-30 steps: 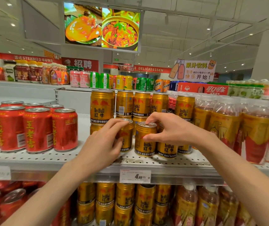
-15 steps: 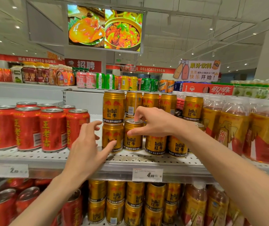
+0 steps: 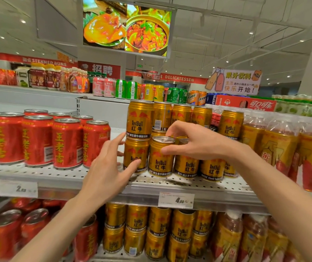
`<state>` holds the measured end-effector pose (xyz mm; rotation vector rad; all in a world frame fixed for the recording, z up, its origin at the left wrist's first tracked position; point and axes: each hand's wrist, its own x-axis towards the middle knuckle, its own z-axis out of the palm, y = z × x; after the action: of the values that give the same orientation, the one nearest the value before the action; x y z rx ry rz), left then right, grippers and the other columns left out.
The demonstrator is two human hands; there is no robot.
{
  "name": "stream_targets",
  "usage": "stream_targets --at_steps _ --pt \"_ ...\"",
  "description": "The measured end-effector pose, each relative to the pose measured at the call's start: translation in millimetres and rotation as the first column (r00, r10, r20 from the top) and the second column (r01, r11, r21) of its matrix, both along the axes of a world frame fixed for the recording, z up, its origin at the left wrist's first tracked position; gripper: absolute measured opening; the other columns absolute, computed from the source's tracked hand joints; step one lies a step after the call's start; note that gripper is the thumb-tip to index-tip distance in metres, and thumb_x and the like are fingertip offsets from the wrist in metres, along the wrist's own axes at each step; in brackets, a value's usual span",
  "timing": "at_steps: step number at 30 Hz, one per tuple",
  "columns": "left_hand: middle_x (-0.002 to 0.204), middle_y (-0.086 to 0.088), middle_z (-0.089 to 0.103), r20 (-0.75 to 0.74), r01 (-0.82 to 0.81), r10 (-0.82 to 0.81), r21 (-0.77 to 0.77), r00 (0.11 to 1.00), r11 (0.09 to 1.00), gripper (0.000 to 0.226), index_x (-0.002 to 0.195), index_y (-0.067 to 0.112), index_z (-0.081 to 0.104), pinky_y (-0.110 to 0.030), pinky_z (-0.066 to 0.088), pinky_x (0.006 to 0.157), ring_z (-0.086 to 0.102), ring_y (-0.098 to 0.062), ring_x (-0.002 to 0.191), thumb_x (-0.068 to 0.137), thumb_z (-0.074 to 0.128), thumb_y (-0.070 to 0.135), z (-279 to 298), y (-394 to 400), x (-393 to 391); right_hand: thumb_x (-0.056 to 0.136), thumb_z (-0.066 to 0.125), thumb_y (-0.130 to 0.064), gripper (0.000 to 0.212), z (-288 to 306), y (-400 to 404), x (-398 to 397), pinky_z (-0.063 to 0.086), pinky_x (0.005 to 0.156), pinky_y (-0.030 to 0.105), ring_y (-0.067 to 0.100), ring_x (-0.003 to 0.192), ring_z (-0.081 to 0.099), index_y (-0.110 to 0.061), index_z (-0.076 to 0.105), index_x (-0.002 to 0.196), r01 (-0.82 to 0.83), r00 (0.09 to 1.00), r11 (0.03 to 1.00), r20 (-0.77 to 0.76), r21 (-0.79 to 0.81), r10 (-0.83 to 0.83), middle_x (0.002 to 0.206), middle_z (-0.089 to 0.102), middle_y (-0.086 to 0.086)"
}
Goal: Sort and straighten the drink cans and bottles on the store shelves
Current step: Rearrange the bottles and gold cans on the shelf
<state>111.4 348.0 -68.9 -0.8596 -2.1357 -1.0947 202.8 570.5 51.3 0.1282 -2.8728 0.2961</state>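
Gold Red Bull cans stand in two stacked layers on the white perforated shelf [image 3: 60, 174]. My right hand [image 3: 195, 142] grips the rim of one single front-row gold can [image 3: 160, 161], thumb on its side and fingers over the top. My left hand [image 3: 108, 167] is spread open, fingers apart, with fingertips touching the lower gold can [image 3: 135, 157] at the left end of the row. A second gold can [image 3: 139, 120] is stacked on that one. Red herbal-tea cans [image 3: 66, 144] stand in a group to the left.
Shrink-wrapped bottles of amber drink [image 3: 282, 148] fill the shelf's right side. A lower shelf holds more gold cans [image 3: 157, 229] and red cans [image 3: 32, 224]. Price tags [image 3: 176, 200] hang on the shelf edge. A further shelf of mixed cans [image 3: 151, 91] runs behind.
My left hand let go of the can it held and opened, now touching the leftmost lower can. My right hand slid its can leftwards along the front row.
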Motion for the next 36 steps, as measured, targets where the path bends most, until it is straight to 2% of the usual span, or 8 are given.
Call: stream_targets --at_steps 4,10,14,19,22,29,34,36 --pt "0.111 0.004 0.047 -0.254 -0.011 0.036 0.097 0.967 0.995 0.049 0.131 0.015 0.053 -0.033 0.056 0.070 0.054 -0.013 0.089 0.091 0.068 0.040 1.5 3.9 8.3 0.079 0.058 -0.074 0.073 14.4 36.8 29.4 0.042 0.109 0.032 0.006 0.132 0.048 -0.034 0.048 0.140 0.111 0.994 0.993 -0.002 0.027 -0.111 0.149 0.049 -0.013" --pt "0.115 -0.009 0.060 -0.489 0.061 -0.119 -0.134 0.864 0.989 0.041 0.120 0.007 0.064 -0.034 0.053 0.086 0.058 -0.024 0.106 0.088 0.067 0.034 24.5 55.5 37.0 0.076 0.075 -0.063 0.089 17.3 86.8 61.7 0.033 0.115 0.032 0.011 0.143 0.037 -0.038 0.035 0.151 0.218 0.951 0.967 0.193 0.130 -0.241 0.160 0.033 -0.014" --pt "0.125 -0.004 0.060 -0.472 0.044 -0.206 -0.331 0.857 0.943 0.053 0.130 0.017 0.059 -0.038 0.050 0.096 0.054 -0.020 0.116 0.091 0.057 0.052 43.2 100.6 48.8 0.080 0.084 -0.034 0.076 3.1 101.7 59.2 0.040 0.114 0.038 0.015 0.135 0.044 -0.035 0.044 0.145 0.240 0.951 0.961 0.163 0.141 -0.261 0.146 0.043 -0.009" --pt "0.144 0.005 0.051 -0.390 -0.006 -0.223 -0.507 0.893 0.862 0.067 0.147 0.029 0.043 -0.040 0.035 0.114 0.043 -0.017 0.134 0.094 0.040 0.070 56.4 148.5 54.1 0.085 0.079 -0.028 0.063 -3.5 104.7 50.4 0.046 0.106 0.039 0.018 0.124 0.048 -0.030 0.048 0.139 0.234 0.968 0.944 0.030 0.231 -0.247 0.134 0.049 -0.004" --pt "0.147 0.008 0.048 -0.361 -0.001 -0.220 -0.522 0.906 0.853 0.066 0.148 0.033 0.041 -0.038 0.036 0.112 0.040 -0.015 0.134 0.093 0.041 0.071 53.7 156.2 49.6 0.084 0.080 -0.029 0.055 -1.5 110.1 51.6 0.047 0.103 0.039 0.016 0.119 0.048 -0.031 0.050 0.131 0.193 0.979 0.958 0.022 0.214 -0.202 0.128 0.049 -0.006" --pt "0.146 0.010 0.049 -0.328 0.029 -0.218 -0.496 0.919 0.868 0.066 0.147 0.033 0.044 -0.038 0.037 0.111 0.039 -0.014 0.135 0.092 0.043 0.070 50.4 156.7 48.8 0.085 0.078 -0.014 0.087 3.9 122.7 75.1 0.042 0.107 0.025 0.010 0.133 0.043 -0.030 0.028 0.155 0.113 0.986 0.992 0.114 0.062 -0.119 0.146 0.042 -0.008" --pt "0.147 0.011 0.048 -0.305 0.041 -0.217 -0.494 0.927 0.868 0.069 0.148 0.033 0.043 -0.036 0.036 0.112 0.039 -0.013 0.136 0.090 0.043 0.071 50.5 156.6 50.4 0.088 0.074 -0.043 0.082 -6.9 124.6 71.1 0.039 0.112 0.030 0.013 0.138 0.042 -0.029 0.030 0.155 0.163 0.987 0.977 -0.014 0.136 -0.162 0.156 0.039 -0.004" --pt "0.148 0.010 0.047 -0.293 0.046 -0.215 -0.493 0.932 0.869 0.070 0.149 0.033 0.041 -0.037 0.036 0.112 0.038 -0.013 0.137 0.090 0.045 0.070 50.9 156.5 50.5 0.088 0.074 -0.044 0.080 -9.9 127.0 70.9 0.041 0.111 0.031 0.012 0.138 0.044 -0.031 0.032 0.154 0.153 0.988 0.983 -0.021 0.103 -0.152 0.155 0.040 -0.005"
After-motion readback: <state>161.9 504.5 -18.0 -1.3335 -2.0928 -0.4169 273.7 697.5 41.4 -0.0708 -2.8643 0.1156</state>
